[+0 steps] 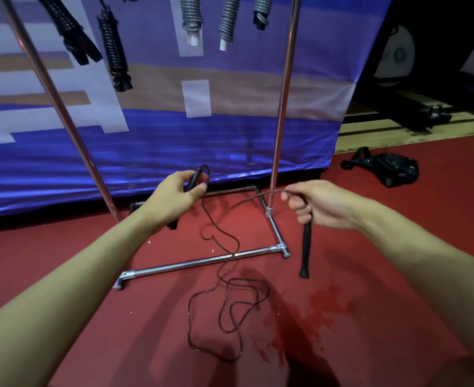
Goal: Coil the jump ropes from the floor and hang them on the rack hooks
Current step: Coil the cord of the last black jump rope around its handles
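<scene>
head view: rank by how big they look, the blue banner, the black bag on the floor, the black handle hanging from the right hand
1. blue banner, far the largest
2. black bag
3. black handle; it is nearer the camera, so the gap to the bag is unsure

Head-worn view, forward and down, close over rack base point(202, 260).

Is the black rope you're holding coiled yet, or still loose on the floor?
Still loose. The rope lies in uneven loops on the red floor; the left hand and right hand each hold a handle.
</scene>
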Tool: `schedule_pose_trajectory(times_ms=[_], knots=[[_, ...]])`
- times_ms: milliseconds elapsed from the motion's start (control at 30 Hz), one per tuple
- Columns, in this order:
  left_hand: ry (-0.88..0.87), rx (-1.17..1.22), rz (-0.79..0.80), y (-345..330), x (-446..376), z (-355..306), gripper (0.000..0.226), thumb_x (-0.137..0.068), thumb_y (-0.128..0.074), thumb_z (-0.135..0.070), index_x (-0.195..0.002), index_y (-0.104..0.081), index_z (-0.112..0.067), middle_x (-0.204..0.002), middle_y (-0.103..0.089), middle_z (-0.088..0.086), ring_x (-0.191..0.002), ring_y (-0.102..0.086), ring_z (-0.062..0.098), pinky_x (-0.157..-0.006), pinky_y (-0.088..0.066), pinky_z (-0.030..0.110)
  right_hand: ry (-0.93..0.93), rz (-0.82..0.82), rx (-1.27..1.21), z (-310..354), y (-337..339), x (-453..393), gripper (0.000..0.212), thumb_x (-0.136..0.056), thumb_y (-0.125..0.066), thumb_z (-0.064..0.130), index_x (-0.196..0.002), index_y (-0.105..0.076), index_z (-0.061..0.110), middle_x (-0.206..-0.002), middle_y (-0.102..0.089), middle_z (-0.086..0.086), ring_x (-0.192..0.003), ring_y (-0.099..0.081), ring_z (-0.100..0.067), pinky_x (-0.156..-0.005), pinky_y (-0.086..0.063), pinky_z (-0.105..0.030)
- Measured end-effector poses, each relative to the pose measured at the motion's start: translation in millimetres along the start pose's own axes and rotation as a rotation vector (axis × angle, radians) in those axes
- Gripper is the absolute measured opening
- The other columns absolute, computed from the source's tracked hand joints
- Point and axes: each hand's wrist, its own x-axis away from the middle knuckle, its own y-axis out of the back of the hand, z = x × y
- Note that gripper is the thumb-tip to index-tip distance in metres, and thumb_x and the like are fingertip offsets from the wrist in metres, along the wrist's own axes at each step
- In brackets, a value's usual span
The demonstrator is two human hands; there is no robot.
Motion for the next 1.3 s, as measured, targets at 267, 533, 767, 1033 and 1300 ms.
schedule_pose_trajectory(times_ms=[267,533,767,1033,1300], knots=[[0.051,0.644,0.337,-35.3,19.1,-36.8,0.029,-0.107,-0.051,-0.009,-0.134,-0.061,-0.009,-0.109,-0.072,0.017,-0.102,-0.073,0.027,-0.082,-0.062,0.030,0.044,-0.221,-0.741,38.1,-39.7,7.3,0.025,-0.108,-0.042,0.010,-0.090,-0.058,0.004,-0.078,-0.059,-0.011,-0.073,-0.058,-0.019,-0.065,-0.059,-0.031],[0.070,0.696,0.491,-62.2,32.7,-67.3,0.023,-0.111,-0.039,-0.023,-0.118,-0.058,-0.011,-0.082,-0.059,0.003,-0.067,-0.061,0.016,-0.083,-0.063,0.040,0.292,-0.438,-0.230,33.3,-55.2,-4.9,0.014,-0.103,-0.060,0.018,-0.094,-0.069,0.013,-0.090,-0.057,-0.005,-0.077,-0.052,-0.013,-0.064,-0.051,-0.023],[0.082,0.770,0.576,-46.8,37.7,-77.8,0.013,-0.108,-0.046,-0.019,-0.109,-0.057,-0.013,-0.087,-0.058,0.002,-0.070,-0.059,0.015,-0.071,-0.059,0.033,0.337,-0.643,0.451,26.5,-39.6,-1.6,0.068,-0.089,-0.033,0.083,-0.105,-0.061,0.023,-0.112,-0.064,0.004,-0.108,-0.062,-0.018,-0.102,-0.049,-0.043],[0.020,0.819,0.516,-29.4,30.8,-77.1,0.028,-0.108,-0.047,-0.014,-0.133,-0.057,-0.007,-0.097,-0.060,0.008,-0.088,-0.064,0.020,-0.086,-0.059,0.037,0.404,-0.012,0.176,5.9,-50.6,-0.4,0.060,-0.093,-0.037,0.074,-0.115,-0.067,0.026,-0.087,-0.069,0.012,-0.086,-0.065,-0.007,-0.089,-0.050,-0.032],[0.122,0.973,0.209,-17.9,18.1,-72.5,0.015,-0.110,-0.042,-0.011,-0.112,-0.057,-0.008,-0.117,-0.067,0.020,-0.107,-0.065,0.033,-0.101,-0.055,0.051,0.458,-0.096,0.737,-1.5,-73.6,11.7,0.040,-0.102,-0.043,0.057,-0.133,-0.047,0.031,-0.100,-0.064,0.019,-0.077,-0.058,0.001,-0.082,-0.046,-0.027]])
